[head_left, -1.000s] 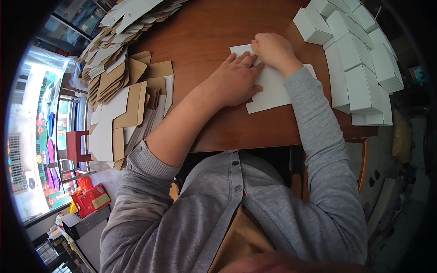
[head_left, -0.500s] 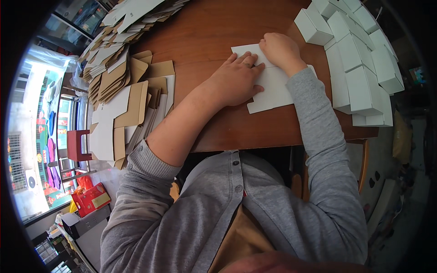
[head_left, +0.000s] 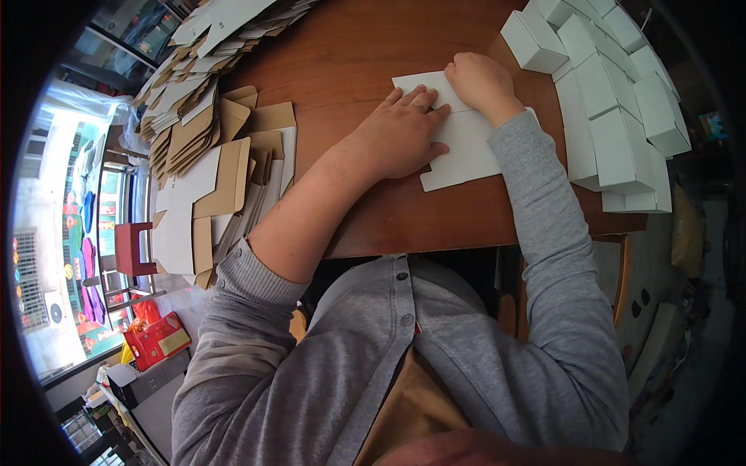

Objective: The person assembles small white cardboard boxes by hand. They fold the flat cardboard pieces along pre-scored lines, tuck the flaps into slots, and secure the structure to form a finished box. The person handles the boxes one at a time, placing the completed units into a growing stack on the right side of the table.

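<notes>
A flat white cardboard box blank (head_left: pixel 466 155) lies on the brown table in front of me, with a crease line across it and a notched near edge. My left hand (head_left: pixel 400 138) rests palm down on its left part, fingers stretched out and a ring on one of them. On the far right part of the blank, my right hand (head_left: pixel 480 84) is closed, its knuckles curled against the cardboard. The fingertips of that hand are hidden, so whatever they may hold does not show.
At the left, flat box blanks (head_left: pixel 194 140), white outside and brown inside, are piled in an uneven heap reaching the table's edge. Several folded white boxes (head_left: pixel 622 147) stand stacked along the right side. A red stool (head_left: pixel 134 248) is beyond the left edge.
</notes>
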`<state>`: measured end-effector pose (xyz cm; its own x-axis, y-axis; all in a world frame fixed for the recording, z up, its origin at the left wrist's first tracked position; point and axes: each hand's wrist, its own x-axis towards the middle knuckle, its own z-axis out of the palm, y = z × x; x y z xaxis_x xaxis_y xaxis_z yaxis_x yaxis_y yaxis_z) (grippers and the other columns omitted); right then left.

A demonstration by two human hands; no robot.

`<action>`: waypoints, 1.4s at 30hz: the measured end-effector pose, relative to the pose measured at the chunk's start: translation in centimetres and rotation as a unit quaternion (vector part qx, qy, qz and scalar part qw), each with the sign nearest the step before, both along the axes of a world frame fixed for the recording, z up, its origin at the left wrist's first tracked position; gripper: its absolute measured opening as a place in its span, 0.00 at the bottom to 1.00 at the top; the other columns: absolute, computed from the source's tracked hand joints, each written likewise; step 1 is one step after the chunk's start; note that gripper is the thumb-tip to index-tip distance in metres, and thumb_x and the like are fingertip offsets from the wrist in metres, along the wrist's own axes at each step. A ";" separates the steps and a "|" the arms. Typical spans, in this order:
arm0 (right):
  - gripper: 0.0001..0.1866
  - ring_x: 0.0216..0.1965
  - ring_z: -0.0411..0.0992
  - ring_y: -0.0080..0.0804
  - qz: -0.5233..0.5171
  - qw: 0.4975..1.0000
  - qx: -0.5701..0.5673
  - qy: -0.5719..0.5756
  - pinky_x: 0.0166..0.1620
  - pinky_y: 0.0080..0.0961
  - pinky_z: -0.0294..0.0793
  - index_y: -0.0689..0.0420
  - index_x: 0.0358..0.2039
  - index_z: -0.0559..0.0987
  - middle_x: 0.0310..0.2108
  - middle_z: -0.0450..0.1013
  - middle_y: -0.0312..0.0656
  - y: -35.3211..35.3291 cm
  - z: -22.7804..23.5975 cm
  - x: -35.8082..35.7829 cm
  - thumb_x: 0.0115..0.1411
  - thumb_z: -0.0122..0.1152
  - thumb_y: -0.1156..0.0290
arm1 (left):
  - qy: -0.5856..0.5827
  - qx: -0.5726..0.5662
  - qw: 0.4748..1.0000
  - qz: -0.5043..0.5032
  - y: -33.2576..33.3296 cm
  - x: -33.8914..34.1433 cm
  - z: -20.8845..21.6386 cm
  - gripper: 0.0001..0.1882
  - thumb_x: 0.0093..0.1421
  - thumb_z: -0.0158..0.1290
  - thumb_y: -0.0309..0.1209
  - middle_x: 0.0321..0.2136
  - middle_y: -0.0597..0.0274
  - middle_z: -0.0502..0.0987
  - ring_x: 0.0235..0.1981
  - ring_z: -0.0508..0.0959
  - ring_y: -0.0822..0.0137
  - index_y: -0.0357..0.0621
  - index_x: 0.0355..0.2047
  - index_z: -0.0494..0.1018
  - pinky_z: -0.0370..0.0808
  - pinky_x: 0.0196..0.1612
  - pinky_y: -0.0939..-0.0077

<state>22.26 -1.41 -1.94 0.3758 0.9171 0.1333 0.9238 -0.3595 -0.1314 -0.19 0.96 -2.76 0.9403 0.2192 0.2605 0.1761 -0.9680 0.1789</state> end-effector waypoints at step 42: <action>0.23 0.26 0.70 0.27 -0.059 0.950 0.078 0.297 0.32 0.29 0.74 0.56 0.33 0.76 0.24 0.72 0.36 -2.5 2.4 1.2 0.66 0.62 0.47 | -0.063 -0.086 0.992 0.074 1.4 0.9 0.8 0.56 0.46 0.71 0.61 0.60 0.40 0.74 0.66 0.70 0.45 0.34 0.66 0.68 0.61 0.72 0.50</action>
<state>23.51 -3.87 0.43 0.5269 0.8499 -0.0035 0.6247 -0.3900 -0.6765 0.75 2.38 -1.93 0.8569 0.4038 0.3203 0.2803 -0.8866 0.3680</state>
